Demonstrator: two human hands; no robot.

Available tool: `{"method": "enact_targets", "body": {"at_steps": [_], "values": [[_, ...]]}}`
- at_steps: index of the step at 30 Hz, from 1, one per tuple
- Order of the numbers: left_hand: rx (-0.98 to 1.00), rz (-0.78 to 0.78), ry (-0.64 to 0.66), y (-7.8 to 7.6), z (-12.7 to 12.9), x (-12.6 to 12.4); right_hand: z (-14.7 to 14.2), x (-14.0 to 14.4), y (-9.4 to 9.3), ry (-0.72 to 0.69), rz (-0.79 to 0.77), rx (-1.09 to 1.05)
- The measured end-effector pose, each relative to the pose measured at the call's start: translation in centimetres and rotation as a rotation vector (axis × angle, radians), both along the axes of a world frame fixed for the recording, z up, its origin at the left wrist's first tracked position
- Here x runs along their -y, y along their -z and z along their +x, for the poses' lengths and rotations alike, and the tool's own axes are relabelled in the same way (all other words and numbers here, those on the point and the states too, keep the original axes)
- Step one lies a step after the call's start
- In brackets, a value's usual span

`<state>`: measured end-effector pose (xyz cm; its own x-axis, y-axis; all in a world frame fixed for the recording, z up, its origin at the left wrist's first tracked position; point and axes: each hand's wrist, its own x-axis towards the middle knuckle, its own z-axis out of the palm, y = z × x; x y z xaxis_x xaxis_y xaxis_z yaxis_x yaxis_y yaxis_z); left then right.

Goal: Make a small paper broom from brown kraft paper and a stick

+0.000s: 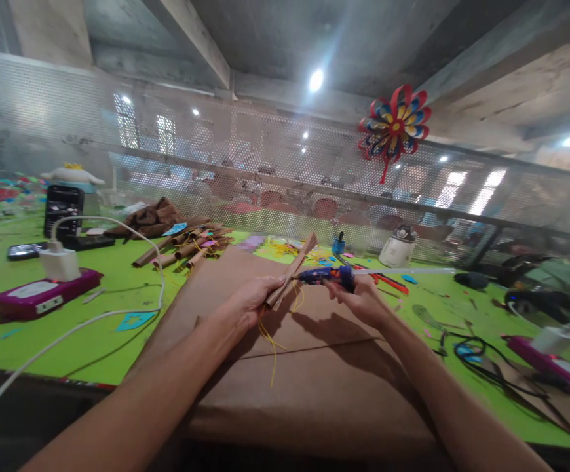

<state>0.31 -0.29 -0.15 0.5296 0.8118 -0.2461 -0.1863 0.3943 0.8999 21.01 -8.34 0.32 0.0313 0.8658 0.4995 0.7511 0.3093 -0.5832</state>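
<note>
At the middle of the brown cardboard sheet (285,367), a light, easily crushed rolled brown paper stick (292,270) is pinched at its lower end by the closed left hand (255,298), best held there. At three o'clock of it, a blue hot glue gun (327,275) is gripped by the closed right hand (361,301); its nozzle tip and the thin yellow strands (270,341) are hard to make out.

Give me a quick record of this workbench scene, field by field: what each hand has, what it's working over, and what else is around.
left hand: left hand grips a brown paper roll, tilted, with yellow strands hanging below
right hand: right hand holds a blue glue gun, nozzle at the roll
surface: brown board on a green table
left side: white charger on a magenta box; pile of paper rolls
behind: perforated mesh screen with a coloured pinwheel
right side: black cables
</note>
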Motion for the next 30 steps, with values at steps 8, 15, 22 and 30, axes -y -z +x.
{"method": "enact_targets", "body": {"at_steps": [8,15,22,30], "values": [[0.016,0.019,0.002,0.4,0.0,-0.3,-1.3,0.5,-0.5,-0.051,0.025,-0.058],[0.017,0.053,-0.011,0.2,0.0,-0.4,-1.7,1.0,-0.6,-0.098,0.011,0.032],[0.036,0.075,0.001,-0.1,0.2,-0.1,-1.3,1.0,-0.6,-0.139,-0.015,-0.011],[0.045,0.141,0.022,0.3,0.0,-0.1,0.6,-0.1,-0.3,0.009,0.053,-0.028]]}}
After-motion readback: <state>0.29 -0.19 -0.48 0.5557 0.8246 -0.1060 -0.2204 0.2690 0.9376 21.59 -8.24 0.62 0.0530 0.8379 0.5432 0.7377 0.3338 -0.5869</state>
